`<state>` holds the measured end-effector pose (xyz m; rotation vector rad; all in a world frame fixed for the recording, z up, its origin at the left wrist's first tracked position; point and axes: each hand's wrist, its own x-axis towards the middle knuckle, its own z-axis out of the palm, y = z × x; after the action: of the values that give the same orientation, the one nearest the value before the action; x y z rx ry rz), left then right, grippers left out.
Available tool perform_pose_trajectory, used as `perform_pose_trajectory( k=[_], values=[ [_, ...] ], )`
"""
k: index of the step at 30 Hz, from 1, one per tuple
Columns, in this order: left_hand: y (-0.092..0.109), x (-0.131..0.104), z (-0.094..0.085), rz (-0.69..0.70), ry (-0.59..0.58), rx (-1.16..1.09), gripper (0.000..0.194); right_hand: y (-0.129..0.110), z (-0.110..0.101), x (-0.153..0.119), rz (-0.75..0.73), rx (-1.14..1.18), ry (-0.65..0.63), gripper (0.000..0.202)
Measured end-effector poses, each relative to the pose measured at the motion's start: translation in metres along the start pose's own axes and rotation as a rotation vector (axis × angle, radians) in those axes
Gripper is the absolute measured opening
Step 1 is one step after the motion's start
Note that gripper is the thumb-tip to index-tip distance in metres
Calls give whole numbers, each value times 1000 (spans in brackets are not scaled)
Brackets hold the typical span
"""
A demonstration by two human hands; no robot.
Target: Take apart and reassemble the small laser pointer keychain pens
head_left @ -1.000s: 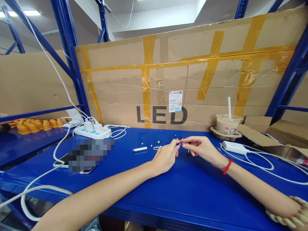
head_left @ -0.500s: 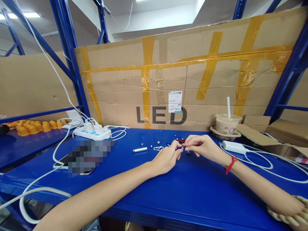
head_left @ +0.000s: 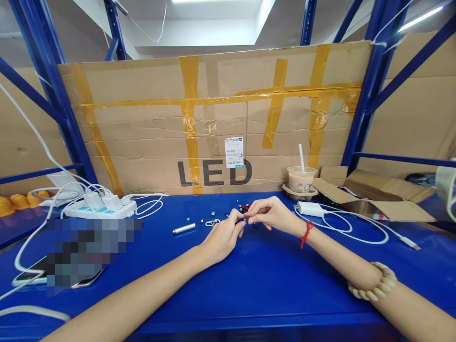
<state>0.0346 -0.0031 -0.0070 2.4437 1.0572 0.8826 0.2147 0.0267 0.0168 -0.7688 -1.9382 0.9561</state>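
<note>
Grasps a small metal part (head_left: 245,219) between the pinched fingertips of both hands, left hand (head_left: 221,237) and right hand (head_left: 272,216), over the tabletop (head_left: 270,285) and in front of the cardboard panel (head_left: 149,142). Cannot tell its exact shape, mostly covered by fingers. Probably held by the tips alone because of its tiny size, with the left forearm low, perhaps for steadiness. Just behind the fingers, red and black pieces (head_left: 243,207). To the left, loosely scattered, a silver tube (head_left: 184,228), a pale clip (head_left: 213,222) and a small round piece (head_left: 213,213), likely kept apart for easy picking. Farther right, a drink cup (head_left: 301,179) in a moulded carrier (head_left: 299,192), presumably clear of the elbows.

In materials: glossy, smooth blue underneath; creased brown board with shiny yellow tape (head_left: 188,118); polished, cylindrical metal for the tube; a thin looped outline for the clip; clear plastic around a milky drink; knotted red cord (head_left: 305,234) and chunky, pale beads (head_left: 374,293) around the right arm.
</note>
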Motion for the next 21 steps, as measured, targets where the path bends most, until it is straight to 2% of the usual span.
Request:
perform_pose_trajectory(
  k=[7, 21],
  values=[
    [2, 1, 0, -43, 6, 48, 14, 6, 1, 1, -53, -18, 0, 28],
    [3, 1, 0, -63, 56, 49, 19, 11, 4, 1, -55, -10, 35, 26]
  ],
)
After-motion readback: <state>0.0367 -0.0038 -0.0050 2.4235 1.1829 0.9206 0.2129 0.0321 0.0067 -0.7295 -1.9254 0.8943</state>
